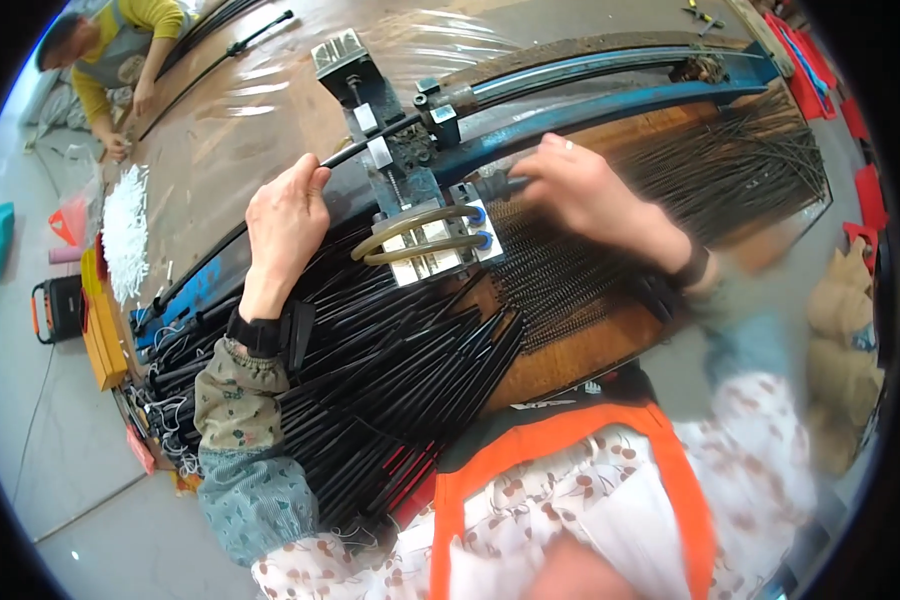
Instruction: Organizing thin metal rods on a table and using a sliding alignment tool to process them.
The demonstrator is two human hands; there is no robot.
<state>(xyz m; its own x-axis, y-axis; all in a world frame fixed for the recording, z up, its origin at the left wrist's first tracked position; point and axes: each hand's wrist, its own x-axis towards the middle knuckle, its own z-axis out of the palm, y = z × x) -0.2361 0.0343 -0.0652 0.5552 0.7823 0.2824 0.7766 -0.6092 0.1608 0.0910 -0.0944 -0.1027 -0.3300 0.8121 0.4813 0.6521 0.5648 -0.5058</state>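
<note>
My left hand [288, 215] is closed around a black rod [355, 150], which runs up and right into the clamp of a small bench machine [410, 185]. My right hand [585, 190], a ring on one finger, is right of the machine, near a dark cylindrical part. Its fingers are curled together and slightly blurred; what they hold, if anything, is hidden. Two brownish hoses [420, 228] loop over a silver block [432, 255] at the machine's near end. Many long black rods [390, 370] lie below my left hand. Thin dark twisted rods [570, 270] lie under my right hand.
A blue rail [590, 120] stretches from the machine to the far right. Small white pieces [126, 235] are heaped at the table's left edge, beside a yellow box [102, 330]. A co-worker in yellow sleeves [155, 20] works at the far left. Brown sacks [838, 320] stand at right.
</note>
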